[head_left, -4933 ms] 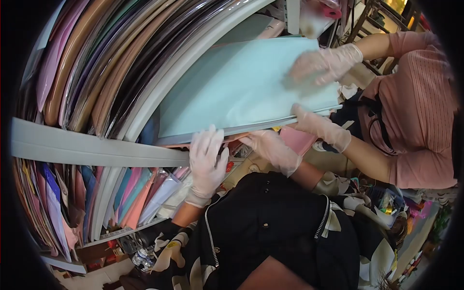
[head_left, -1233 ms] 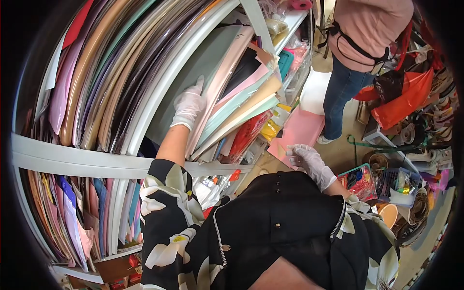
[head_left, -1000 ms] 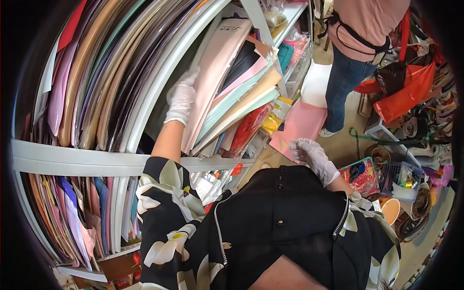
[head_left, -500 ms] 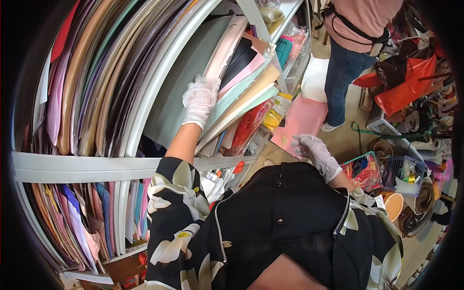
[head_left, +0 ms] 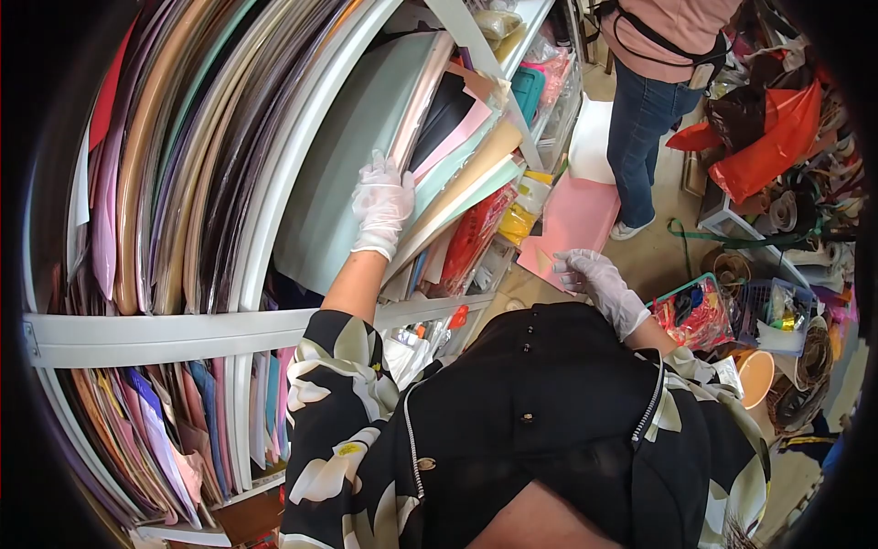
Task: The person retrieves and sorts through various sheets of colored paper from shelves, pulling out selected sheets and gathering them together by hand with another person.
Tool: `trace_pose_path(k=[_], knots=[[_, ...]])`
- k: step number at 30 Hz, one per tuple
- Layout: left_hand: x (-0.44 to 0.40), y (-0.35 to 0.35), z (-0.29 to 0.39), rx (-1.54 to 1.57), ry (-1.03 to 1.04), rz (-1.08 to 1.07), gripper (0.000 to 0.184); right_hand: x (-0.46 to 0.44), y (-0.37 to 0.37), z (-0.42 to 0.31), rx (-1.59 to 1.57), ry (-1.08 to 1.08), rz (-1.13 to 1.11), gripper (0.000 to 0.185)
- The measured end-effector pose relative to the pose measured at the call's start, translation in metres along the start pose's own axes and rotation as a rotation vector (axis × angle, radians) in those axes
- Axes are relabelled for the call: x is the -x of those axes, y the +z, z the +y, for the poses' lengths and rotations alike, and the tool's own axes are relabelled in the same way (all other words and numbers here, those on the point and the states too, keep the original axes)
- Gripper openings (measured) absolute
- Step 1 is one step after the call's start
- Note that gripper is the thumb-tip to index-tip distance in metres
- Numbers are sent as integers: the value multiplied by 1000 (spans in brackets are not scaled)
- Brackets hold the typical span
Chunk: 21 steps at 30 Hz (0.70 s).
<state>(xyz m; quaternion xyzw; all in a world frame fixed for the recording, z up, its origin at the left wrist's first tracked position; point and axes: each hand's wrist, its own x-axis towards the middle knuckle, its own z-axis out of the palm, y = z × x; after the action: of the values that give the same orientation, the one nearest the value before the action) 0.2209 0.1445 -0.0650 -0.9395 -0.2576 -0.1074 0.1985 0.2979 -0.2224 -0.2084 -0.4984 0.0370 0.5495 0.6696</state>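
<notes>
My left hand (head_left: 381, 206), in a thin whitish glove, rests with its fingers apart on the grey-green sheets (head_left: 352, 156) standing in the shelf compartment. Its fingertips touch the edge of the pale pink sheets (head_left: 421, 101) beside them. Black, pink, mint and tan sheets (head_left: 485, 160) lean at a slant to the right of that hand. My right hand (head_left: 599, 288), gloved too, hangs low in front of my body with its fingers loosely curled. Nothing shows clearly between its fingers. Below and beyond it lie pink sheets (head_left: 578, 220).
A white shelf frame (head_left: 174, 339) crosses the left side, packed with upright coloured sheets (head_left: 183, 137). A person in jeans (head_left: 640, 128) stands at the upper right, near a red bag (head_left: 777, 146). Baskets (head_left: 773, 316) and an orange-rimmed bucket (head_left: 754, 378) are at the right.
The co-worker's hands and the light-blue sheets have left the compartment. My left hand reached in behind the pale pink sheets, then came back to their front edge. My right hand has lowered.
</notes>
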Motion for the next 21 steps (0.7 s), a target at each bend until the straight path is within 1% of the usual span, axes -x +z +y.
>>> trace_pose_path(k=[3,8,12,15,16,17,19,21], knots=[[-4,8,-2,4,-12,-33,39,-2,1,0,-2,-7,22,25],[-11,-14,4,-62,7,-87,48,-4,0,4,-6,-3,51,25],[-24,-15,-5,-8,36,-141,53,-2,-7,6,-12,-6,42,23],[-26,-15,-17,55,98,-121,55,-1,-11,6,-32,-19,82,23],[-28,-5,-29,77,120,-85,57,0,-13,6,-46,-27,95,24],[-33,-24,-25,100,58,-189,57,1,-15,7,-58,-35,109,25],[-34,-41,-30,196,115,-145,56,5,-17,6,-56,-33,116,25],[-39,-39,-39,77,215,-93,54,6,-17,6,-55,-32,125,25]])
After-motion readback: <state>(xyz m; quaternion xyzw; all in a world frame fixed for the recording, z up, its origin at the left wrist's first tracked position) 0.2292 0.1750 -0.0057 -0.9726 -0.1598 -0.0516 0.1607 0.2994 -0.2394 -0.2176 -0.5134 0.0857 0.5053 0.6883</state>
